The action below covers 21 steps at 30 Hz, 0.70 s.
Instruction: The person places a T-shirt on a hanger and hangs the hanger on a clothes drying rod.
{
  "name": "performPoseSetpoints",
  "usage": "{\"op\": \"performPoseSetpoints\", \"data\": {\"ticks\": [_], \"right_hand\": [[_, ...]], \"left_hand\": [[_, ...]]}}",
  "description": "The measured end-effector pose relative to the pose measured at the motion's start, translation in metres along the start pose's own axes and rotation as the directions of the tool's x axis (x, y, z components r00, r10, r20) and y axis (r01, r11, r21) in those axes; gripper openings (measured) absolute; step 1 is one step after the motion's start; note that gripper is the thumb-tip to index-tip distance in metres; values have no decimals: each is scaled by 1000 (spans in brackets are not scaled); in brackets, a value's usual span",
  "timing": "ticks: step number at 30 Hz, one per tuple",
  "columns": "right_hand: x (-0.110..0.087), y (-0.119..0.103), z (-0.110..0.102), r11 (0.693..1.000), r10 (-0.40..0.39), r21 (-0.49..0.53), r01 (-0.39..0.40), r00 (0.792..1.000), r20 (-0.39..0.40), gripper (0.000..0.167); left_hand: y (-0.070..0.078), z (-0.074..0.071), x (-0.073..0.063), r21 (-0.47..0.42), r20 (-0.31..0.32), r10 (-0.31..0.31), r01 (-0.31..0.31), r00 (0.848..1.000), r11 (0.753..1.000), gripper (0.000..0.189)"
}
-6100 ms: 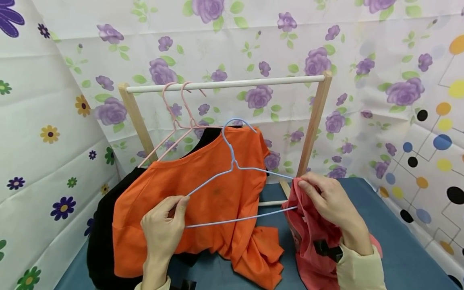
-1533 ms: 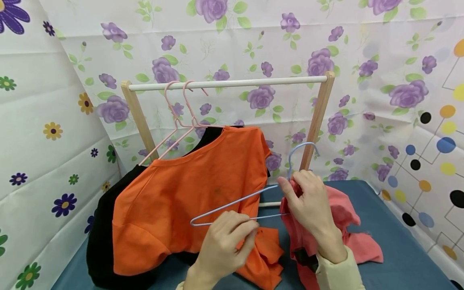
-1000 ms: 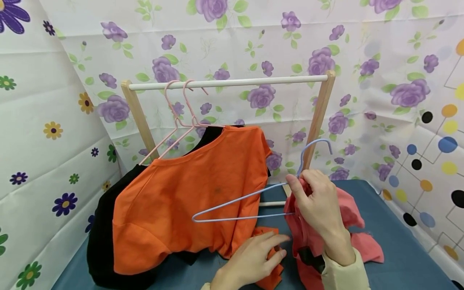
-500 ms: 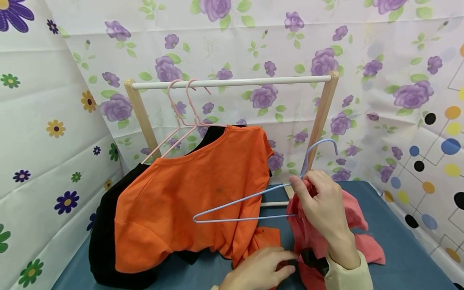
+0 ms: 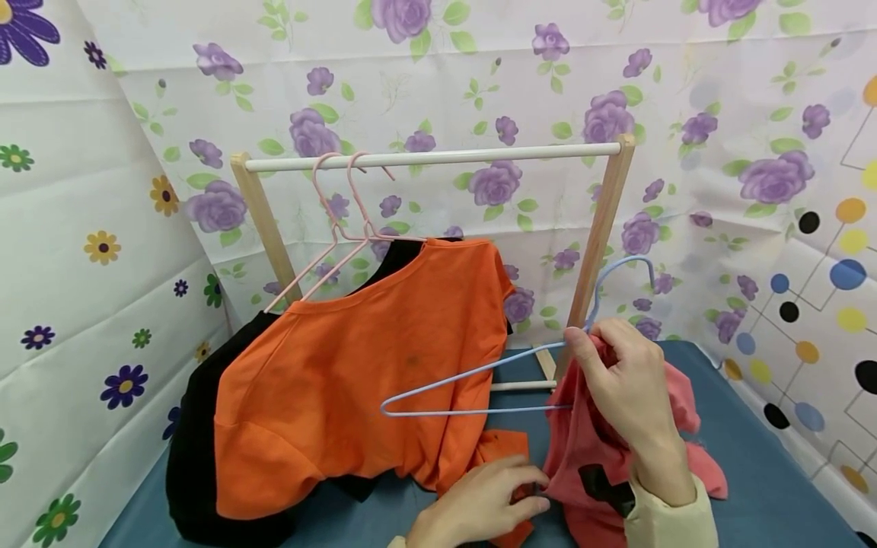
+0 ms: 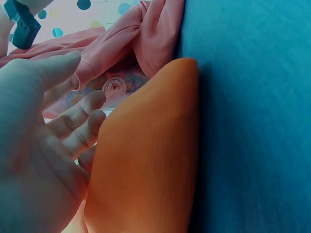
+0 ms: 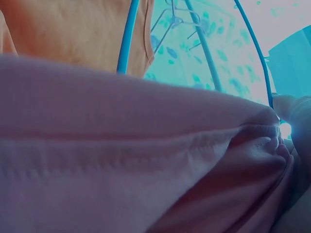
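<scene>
In the head view, my right hand (image 5: 626,380) grips a blue wire hanger (image 5: 452,378) near the base of its hook, together with the bunched neck of a pink shirt (image 5: 582,449). The hanger's right part is inside the shirt; its left end sticks out bare. My left hand (image 5: 483,498) is low beside the shirt's left edge, thumb apart from the fingers, fingertips right at the cloth. In the left wrist view, one finger passes behind the pink edge (image 6: 83,73). The right wrist view is mostly filled by pink cloth (image 7: 97,126).
A rack with a white rail (image 5: 479,155) and wooden posts stands behind. Pink hangers (image 5: 356,199) on it carry an orange shirt (image 5: 356,380) and a black garment (image 5: 199,457). An orange sleeve (image 5: 503,441) trails by my left hand on the blue table surface (image 5: 754,457).
My left hand let go of the hanger and moved right and down to the pink shirt. My right hand shifted from the hanger's right arm to near its hook, and the hanger moved right.
</scene>
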State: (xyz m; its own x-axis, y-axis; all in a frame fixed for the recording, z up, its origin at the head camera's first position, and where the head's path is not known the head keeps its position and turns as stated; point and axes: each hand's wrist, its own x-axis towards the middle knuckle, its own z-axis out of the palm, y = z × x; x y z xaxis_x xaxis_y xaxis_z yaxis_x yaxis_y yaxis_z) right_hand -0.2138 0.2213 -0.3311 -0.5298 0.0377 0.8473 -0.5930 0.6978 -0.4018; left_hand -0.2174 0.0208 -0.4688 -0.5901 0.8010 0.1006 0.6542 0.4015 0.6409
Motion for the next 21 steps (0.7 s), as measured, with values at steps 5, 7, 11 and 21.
{"op": "performPoseSetpoints", "data": {"ticks": [5, 7, 11, 21], "right_hand": [[2, 1, -3, 1000, 14, 5, -14, 1000, 2, 38], [2, 2, -4, 1000, 11, 10, -11, 1000, 3, 38], [2, 4, -8, 1000, 13, 2, -13, 1000, 2, 37], [4, 10, -19, 998, 36, -43, -36, 999, 7, 36]], "left_hand": [[0, 1, 1, 81, -27, 53, -51, 998, 995, 24], [0, 1, 1, 130, -50, 89, -82, 995, 988, 21], [-2, -3, 0, 195, -106, 132, -110, 986, 975, 18], [-15, -30, -10, 91, -240, 40, -19, 970, 996, 11]]}}
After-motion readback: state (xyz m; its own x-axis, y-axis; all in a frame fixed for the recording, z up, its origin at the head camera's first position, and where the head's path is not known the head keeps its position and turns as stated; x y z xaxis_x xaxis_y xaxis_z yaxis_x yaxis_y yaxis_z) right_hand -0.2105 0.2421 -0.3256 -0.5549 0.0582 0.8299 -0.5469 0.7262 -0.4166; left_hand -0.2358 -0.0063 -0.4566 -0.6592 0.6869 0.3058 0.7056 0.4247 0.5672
